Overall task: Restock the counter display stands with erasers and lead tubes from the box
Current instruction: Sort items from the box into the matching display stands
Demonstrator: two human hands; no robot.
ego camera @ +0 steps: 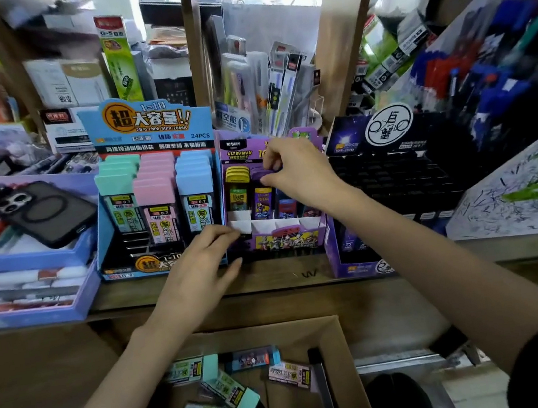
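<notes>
Pinching a purple-capped plastic lead tube (265, 172) between thumb and forefinger, the right hand (297, 172) holds it over the second column of the purple cardboard display stand (286, 241), just beside a row of yellow-capped tubes (237, 173). The left hand (200, 268) lies at the stand's front left corner, fingers straight and close together, tips touching a white divider. Down below, the brown cardboard box (345, 348) holds loose mint-capped tubes (231, 390) with printed labels, scattered flat.
</notes>
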